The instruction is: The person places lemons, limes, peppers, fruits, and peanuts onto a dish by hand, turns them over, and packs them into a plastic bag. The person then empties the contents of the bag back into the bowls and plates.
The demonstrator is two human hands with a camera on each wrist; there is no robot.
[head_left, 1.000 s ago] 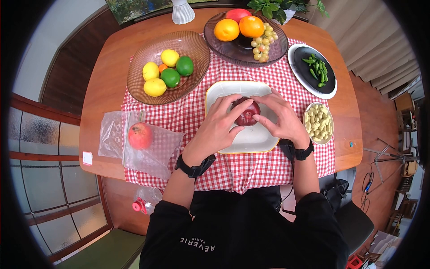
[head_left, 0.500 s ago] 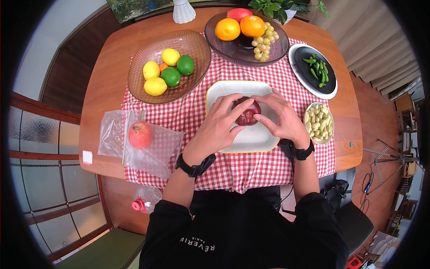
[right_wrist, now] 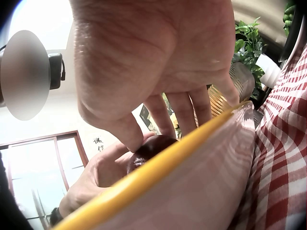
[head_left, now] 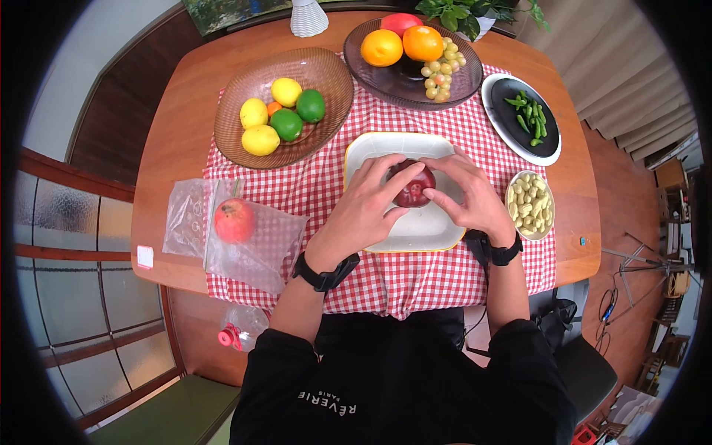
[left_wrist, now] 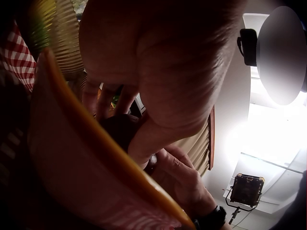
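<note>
Both of my hands meet over a white rectangular dish with a yellow rim, around a dark red apple. My left hand holds the apple from the left, its fingers curved over the far side. From the other side my right hand grips it, thumb on the near side and fingers bent over the top. In the right wrist view the apple shows above the dish's yellow rim, between thumb and fingers. The left wrist view shows the apple dark, largely hidden by the hand and rim.
A brown bowl of lemons and green fruit stands far left, a purple bowl of oranges and grapes behind. Rightward are a plate of green peppers and a bowl of peanuts. A pomegranate lies on a plastic bag at left.
The hands keep their hold on the apple over the dish. The whole head view has shifted slightly; nothing on the table has visibly moved.
</note>
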